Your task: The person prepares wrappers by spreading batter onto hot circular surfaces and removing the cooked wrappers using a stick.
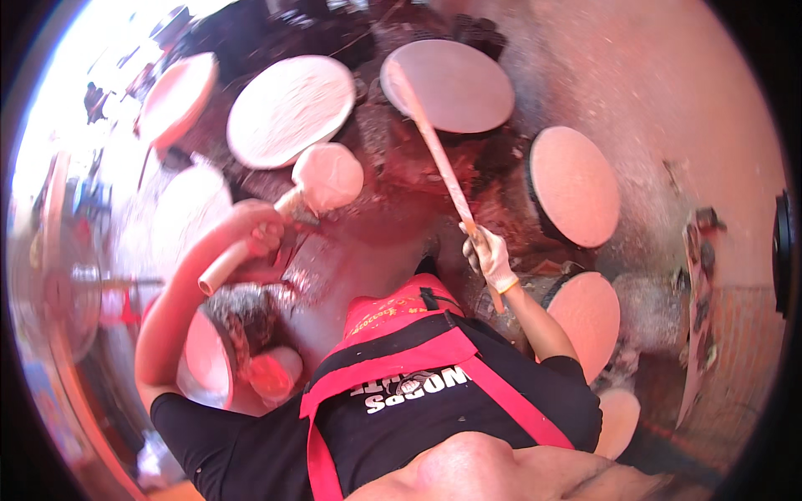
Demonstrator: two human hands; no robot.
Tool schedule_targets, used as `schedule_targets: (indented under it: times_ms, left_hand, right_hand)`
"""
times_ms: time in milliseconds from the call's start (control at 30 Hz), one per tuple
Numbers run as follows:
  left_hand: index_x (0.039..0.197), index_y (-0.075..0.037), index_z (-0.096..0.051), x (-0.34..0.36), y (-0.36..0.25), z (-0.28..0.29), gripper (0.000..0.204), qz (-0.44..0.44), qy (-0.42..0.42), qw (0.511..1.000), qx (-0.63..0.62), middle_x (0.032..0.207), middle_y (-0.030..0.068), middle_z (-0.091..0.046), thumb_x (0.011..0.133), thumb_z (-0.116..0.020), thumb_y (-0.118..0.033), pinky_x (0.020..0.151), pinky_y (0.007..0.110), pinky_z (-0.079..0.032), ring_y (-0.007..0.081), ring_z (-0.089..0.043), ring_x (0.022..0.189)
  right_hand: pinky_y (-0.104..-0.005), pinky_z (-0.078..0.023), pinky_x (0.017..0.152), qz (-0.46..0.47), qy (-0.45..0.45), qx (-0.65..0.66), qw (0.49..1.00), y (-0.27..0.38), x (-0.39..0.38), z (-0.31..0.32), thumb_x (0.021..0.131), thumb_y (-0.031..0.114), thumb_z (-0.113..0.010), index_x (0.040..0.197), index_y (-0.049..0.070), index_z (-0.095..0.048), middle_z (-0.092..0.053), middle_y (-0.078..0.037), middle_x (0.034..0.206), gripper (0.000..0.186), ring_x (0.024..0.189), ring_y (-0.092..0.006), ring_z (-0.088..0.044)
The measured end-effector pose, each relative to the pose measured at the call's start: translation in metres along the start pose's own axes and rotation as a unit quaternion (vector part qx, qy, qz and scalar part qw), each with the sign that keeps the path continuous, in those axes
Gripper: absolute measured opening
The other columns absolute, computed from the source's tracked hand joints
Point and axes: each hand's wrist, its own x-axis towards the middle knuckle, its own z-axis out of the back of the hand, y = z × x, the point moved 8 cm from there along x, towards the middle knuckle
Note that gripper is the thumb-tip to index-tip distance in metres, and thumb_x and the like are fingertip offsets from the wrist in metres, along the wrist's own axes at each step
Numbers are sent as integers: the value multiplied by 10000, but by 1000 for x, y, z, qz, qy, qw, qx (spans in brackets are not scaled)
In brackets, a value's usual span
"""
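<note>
My left hand [266, 234] is closed round the thick, pale handle of a ladle [332, 177]. Its round bowl, pale and pinkish, hangs by the near edge of a round pan [288, 113] coated in white. In a whitish work glove, my right hand [491, 257] grips a long wooden stick [441, 163] near its lower end. The stick slants up and left, its far tip over a greyish round griddle [459, 88]; whether the tip touches the surface I cannot tell.
More round pans curve about me: a pale one [576, 188] and another [589, 321] on the right, a white-coated one [192, 209] and a tilted one [180, 100] on the left. A pot [271, 373] stands low left. A fan [58, 292] is at far left.
</note>
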Motion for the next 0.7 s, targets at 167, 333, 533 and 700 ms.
schedule_targets:
  times_ms: [167,333,533,700]
  left_hand:
    - [971,-27,-496,82,-204,-192,210,-291,-99,766,564,638,33,-518,812,-601,-115,358,253,-382,102,-490,441]
    - [926,-2,-490,160,-268,-305,213,-445,-182,491,726,620,143,-555,745,-582,-67,445,371,-449,245,-582,479]
    - [891,1,-486,273,-280,-320,228,-456,-88,708,531,649,93,-577,707,-620,-18,399,293,-440,148,-549,466]
    - [921,-13,-402,377,-247,-301,266,-443,-19,873,204,643,90,-529,736,-587,34,366,277,-393,144,-496,447]
  right_hand:
    - [-348,-487,594,241,-56,-177,953,103,73,86,930,176,-504,1302,31,-482,-617,-123,807,400,651,-229,-608]
    - [-399,-501,633,260,-181,-366,875,163,144,143,926,189,-509,1346,216,-465,-592,-142,836,423,709,-344,-589]
    - [-190,-240,336,-95,-160,201,962,53,175,195,943,271,-531,1330,290,-496,-370,94,585,389,384,-13,-284]
    - [-266,-417,418,-67,-191,285,937,-31,188,172,944,240,-531,1322,324,-500,-549,13,641,388,434,-106,-452]
